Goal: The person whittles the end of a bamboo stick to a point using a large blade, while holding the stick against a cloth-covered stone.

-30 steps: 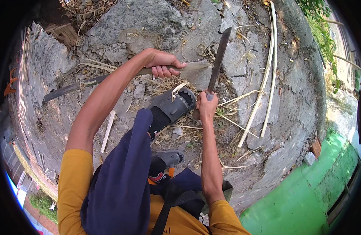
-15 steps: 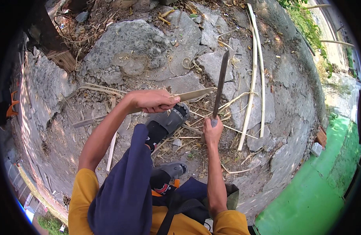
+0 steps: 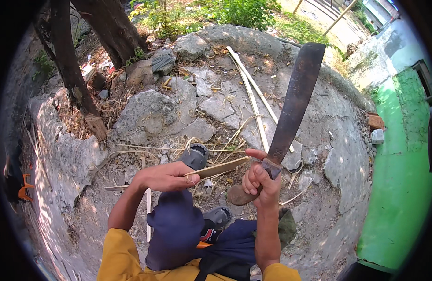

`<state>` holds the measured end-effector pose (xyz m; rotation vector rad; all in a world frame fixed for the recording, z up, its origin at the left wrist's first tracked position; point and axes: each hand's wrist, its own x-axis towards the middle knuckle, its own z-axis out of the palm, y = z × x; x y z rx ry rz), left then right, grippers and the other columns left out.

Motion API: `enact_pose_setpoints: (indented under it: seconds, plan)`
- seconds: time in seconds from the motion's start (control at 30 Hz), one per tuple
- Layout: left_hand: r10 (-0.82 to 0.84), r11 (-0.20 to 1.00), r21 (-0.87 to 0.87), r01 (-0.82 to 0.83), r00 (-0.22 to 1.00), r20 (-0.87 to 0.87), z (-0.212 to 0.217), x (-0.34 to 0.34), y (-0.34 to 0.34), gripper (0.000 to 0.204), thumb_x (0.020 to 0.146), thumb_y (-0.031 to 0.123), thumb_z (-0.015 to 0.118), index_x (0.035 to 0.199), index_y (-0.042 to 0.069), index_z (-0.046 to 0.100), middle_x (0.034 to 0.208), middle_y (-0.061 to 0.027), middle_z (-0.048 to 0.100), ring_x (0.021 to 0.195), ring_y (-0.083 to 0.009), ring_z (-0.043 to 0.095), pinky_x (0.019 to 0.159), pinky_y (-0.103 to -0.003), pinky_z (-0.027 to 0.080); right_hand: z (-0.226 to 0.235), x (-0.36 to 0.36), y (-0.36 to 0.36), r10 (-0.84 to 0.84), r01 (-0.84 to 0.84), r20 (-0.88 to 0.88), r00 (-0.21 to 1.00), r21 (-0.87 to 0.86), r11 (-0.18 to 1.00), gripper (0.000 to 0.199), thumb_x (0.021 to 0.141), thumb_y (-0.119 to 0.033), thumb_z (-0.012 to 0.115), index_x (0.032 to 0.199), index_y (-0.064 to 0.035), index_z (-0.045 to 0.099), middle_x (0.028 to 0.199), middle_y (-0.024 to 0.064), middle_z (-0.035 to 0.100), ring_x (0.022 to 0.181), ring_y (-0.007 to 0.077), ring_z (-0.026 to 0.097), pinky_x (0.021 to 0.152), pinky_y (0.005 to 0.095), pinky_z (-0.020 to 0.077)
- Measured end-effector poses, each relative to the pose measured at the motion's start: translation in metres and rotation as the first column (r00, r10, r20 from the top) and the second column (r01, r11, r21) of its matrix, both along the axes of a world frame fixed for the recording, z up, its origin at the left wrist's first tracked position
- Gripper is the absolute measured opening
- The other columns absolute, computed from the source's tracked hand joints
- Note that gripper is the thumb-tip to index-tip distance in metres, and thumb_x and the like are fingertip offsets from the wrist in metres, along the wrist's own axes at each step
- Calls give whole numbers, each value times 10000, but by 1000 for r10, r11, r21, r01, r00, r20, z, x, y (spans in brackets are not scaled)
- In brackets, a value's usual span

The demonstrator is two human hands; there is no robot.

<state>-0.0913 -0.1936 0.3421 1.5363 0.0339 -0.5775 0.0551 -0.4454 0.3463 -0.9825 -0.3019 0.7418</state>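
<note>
My right hand (image 3: 264,183) is wrapped round the wooden handle of a machete (image 3: 298,100). Its broad dark blade points up and away, flat side turned to view. The index finger is stretched toward the tip of a flat bamboo slat (image 3: 221,167); whether it touches I cannot tell. My left hand (image 3: 171,175) grips that slat, which runs leftward under the wrist and shows again beyond the forearm. The slat lies above my bent knee and a dark grey shoe (image 3: 195,156). Thin curled shavings are scattered below.
Long pale bamboo strips (image 3: 251,98) lie on the cracked ground ahead. A large rock (image 3: 148,112) sits to the left, near a tree trunk (image 3: 108,33) and a cut post (image 3: 95,124). On the right is a green wall (image 3: 384,187) with a brick (image 3: 376,120) near it.
The machete has turned from edge-on to flat side in view and comes closer. My right index finger is now extended near the slat's tip. The view has tilted up, showing trees and plants.
</note>
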Motion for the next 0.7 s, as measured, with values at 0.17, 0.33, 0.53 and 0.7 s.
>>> enact_pose_setpoints:
  seconds: [0.17,0.33,0.53,0.7]
  plan:
    - [-140,987,85,137,990,22,70,-29,-34,672,1074,661,450,716,95,406,634,76,357,587,-74,369,507,-297,315,56,-49,-37,6,-8,5,1000,318,948,382,989,-109,730,1284,96,600,616,-3,461,448,87,435,445,278,355]
    - [-204,972,-164,168,948,-242,112,-70,-74,592,1092,630,424,744,152,400,614,106,318,473,-12,302,402,-213,225,85,-87,-67,-109,77,82,991,324,943,245,973,-107,756,1109,33,608,626,0,463,465,96,450,465,298,370]
    - [-190,960,-253,115,936,-295,116,-115,-119,552,1080,637,446,874,126,483,638,99,316,470,-12,298,403,-213,231,96,-116,-98,-108,94,27,994,314,945,276,955,-146,790,1089,-9,592,621,-4,457,471,109,456,499,309,398]
    - [-179,876,-480,56,960,-214,103,-141,-148,556,1078,625,462,841,123,476,639,65,352,437,-26,308,350,-227,276,94,-136,-106,-166,152,20,986,312,938,267,970,-164,780,1099,-26,592,660,-1,487,500,106,474,517,304,418]
